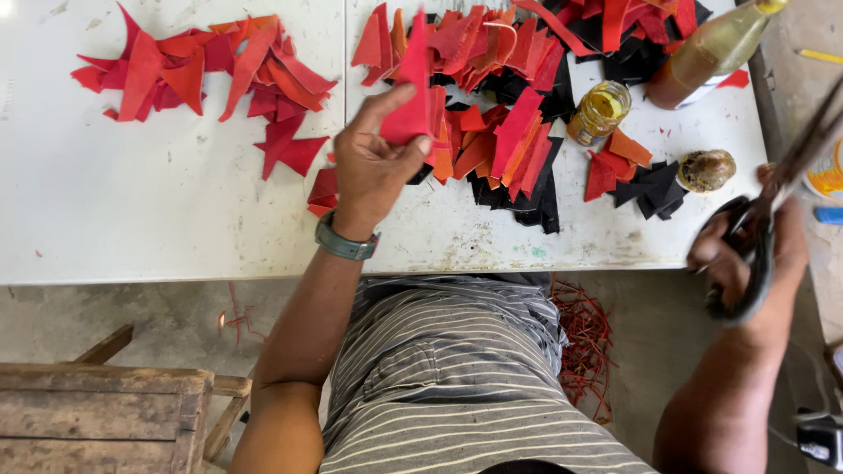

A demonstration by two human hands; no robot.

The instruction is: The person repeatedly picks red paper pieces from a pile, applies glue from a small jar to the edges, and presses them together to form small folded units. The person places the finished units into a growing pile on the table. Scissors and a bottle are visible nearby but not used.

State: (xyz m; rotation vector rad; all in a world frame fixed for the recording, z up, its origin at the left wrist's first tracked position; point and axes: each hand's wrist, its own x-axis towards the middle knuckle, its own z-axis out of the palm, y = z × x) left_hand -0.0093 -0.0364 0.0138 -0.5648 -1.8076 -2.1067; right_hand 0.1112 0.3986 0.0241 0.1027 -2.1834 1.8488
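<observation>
My left hand (373,158) is raised over the white table (158,202) and pinches a red leather scrap (411,88) between thumb and fingers. My right hand (755,254) hangs off the table's right edge with its fingers through the handles of black scissors (773,202), blades pointing up and right. A pile of red and orange scraps (219,75) lies at the far left. A bigger heap of red, orange and black scraps (500,114) lies beyond my left hand.
A small glass jar of yellow glue (600,111), its lid (707,169) and a tilted bottle (711,53) stand at the right of the table. Thin red trimmings (584,342) litter the floor. A wooden bench (105,412) is at lower left.
</observation>
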